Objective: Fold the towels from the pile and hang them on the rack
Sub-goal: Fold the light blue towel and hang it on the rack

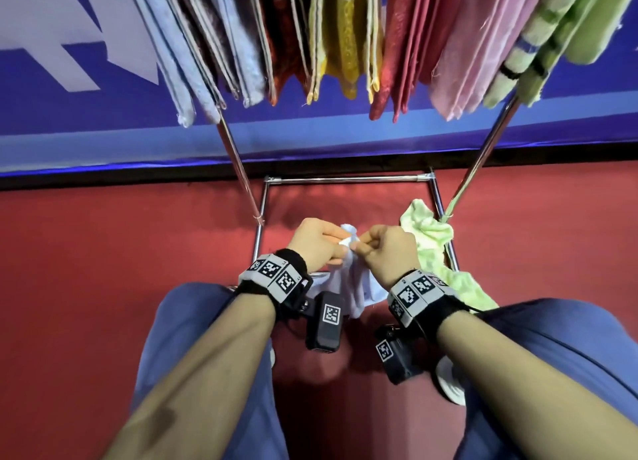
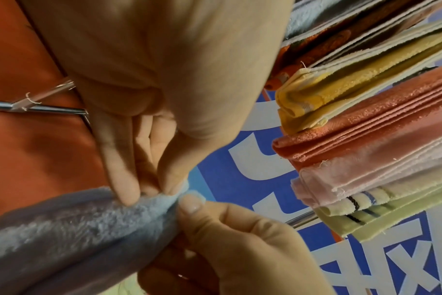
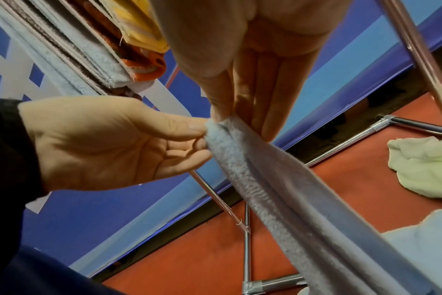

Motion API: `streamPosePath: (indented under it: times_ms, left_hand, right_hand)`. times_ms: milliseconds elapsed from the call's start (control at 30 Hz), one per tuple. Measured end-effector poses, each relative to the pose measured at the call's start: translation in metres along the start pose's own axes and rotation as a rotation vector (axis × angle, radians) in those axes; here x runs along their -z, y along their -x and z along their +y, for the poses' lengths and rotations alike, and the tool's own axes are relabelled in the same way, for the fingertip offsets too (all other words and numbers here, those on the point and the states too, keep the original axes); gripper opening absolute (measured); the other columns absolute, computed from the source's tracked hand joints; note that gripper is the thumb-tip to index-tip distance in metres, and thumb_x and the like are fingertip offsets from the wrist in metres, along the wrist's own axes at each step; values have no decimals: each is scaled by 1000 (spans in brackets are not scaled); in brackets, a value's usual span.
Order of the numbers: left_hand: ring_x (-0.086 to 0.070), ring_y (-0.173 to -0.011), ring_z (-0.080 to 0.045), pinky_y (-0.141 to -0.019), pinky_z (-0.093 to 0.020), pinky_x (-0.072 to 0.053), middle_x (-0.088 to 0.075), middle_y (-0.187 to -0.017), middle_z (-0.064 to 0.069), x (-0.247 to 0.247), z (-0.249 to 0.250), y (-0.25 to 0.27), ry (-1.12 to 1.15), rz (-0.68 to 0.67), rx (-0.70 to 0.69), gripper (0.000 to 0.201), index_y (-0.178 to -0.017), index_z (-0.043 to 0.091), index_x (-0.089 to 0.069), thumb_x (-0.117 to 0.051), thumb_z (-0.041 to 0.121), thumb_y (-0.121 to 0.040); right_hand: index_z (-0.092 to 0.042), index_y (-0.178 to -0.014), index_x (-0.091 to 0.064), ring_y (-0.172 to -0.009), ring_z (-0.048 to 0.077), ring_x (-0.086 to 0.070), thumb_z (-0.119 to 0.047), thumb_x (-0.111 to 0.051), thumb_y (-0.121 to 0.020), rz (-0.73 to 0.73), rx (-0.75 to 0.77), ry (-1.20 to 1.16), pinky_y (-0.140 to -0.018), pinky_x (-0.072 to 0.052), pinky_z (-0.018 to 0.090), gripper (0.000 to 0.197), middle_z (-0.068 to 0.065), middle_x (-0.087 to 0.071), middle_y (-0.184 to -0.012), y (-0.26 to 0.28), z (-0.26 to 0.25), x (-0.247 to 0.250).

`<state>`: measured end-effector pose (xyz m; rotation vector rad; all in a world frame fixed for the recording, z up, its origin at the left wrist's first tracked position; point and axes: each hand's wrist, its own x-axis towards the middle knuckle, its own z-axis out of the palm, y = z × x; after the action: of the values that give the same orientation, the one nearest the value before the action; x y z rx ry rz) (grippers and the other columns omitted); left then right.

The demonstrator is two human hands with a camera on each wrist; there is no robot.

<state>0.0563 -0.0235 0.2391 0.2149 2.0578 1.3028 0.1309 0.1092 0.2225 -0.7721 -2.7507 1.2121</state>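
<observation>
1. The pale blue towel (image 1: 348,283) hangs in front of the rack (image 1: 345,179), low down near its floor bars, held up at one bunched corner while the rest drops toward the red floor (image 1: 103,252).
2. The left hand (image 1: 317,242) pinches that corner between thumb and curled fingertips (image 2: 125,191). The right hand (image 1: 386,249) pinches the same edge just beside it, thumb pressed against the cloth in the left wrist view. Both hands touch the towel and almost touch each other.
3. It looks light, soft and floppy: a fluffy pile, no stiffness, sagging into a rope-like fold under its own weight. It should not slip easily, since the nap gives grip.
4. A sensible hold is probably along the hem: slide the hands apart to two neighbouring corners so the cloth spreads flat for folding.
5. A crumpled green towel (image 1: 435,249) lies on the floor, right of the blue one, beside the rack's right leg.
6. Folded towels (image 1: 345,35) already fill the rack's top rail.
</observation>
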Motion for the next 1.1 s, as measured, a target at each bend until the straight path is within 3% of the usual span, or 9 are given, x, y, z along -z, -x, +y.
streamPosePath:
  times_ms: [133, 233, 333, 600, 900, 1000, 1100]
  left_hand:
    - [-66, -73, -22, -63, -24, -56, -73, -92, -23, 0, -4, -2, 30, 31, 25, 30, -106, -5, -71, -66, -17, -79]
    - [-68, -70, -19, -59, -21, -54, -74, -88, -20, 2, -5, -2, 53, 68, 20, 29, -103, -2, -73, -69, -16, -78]
    - [-69, -67, -18, -62, -22, -56, -73, -81, -17, 2, -5, -1, 65, 101, -3, 24, -98, 0, -73, -72, -13, -78]
    - [-75, -77, -21, -70, -29, -60, -76, -77, -11, 1, -9, 0, 90, 139, -39, 24, -79, 14, -75, -77, -9, -75]
    - [-74, -74, -20, -67, -26, -59, -76, -74, -9, -1, -6, 3, 103, 135, -42, 26, -77, 16, -75, -74, -10, -78]
    - [-75, -76, -21, -70, -28, -60, -76, -74, -7, -1, -4, 3, 90, 122, -57, 21, -78, 18, -76, -74, -3, -80]
    - [-73, -73, -18, -68, -26, -59, -76, -78, -11, -1, -3, 3, 80, 115, -57, 7, -87, 11, -77, -79, 7, -81]
  right_hand:
    - [-27, -61, -58, -71, 25, -70, -23, -72, -83, -3, 33, -21, -74, -56, 37, 26, 3, -72, -67, -1, 3, -2]
    - [-25, -65, -59, -71, 25, -69, -21, -69, -84, -16, 56, 15, -74, -55, 34, 22, 3, -71, -66, 0, 3, -2]
    - [-25, -65, -61, -67, 22, -69, -21, -70, -83, 3, 73, -5, -73, -55, 33, 21, -1, -70, -63, 3, 3, 0]
    - [-22, -69, -66, -67, 19, -67, -18, -72, -81, 14, 131, -18, -71, -54, 32, 14, -3, -69, -66, 7, -1, 2]
    - [-23, -70, -64, -70, 22, -67, -18, -70, -83, 37, 130, 8, -72, -53, 32, 14, -1, -69, -66, 7, 1, -2]
    - [-20, -71, -67, -68, 19, -67, -19, -71, -82, 32, 156, 16, -70, -51, 29, 12, -4, -68, -65, 7, 1, -1]
    - [-21, -75, -72, -71, 22, -68, -16, -70, -82, -8, 187, 28, -72, -51, 30, 8, -1, -72, -69, 5, 3, -1]
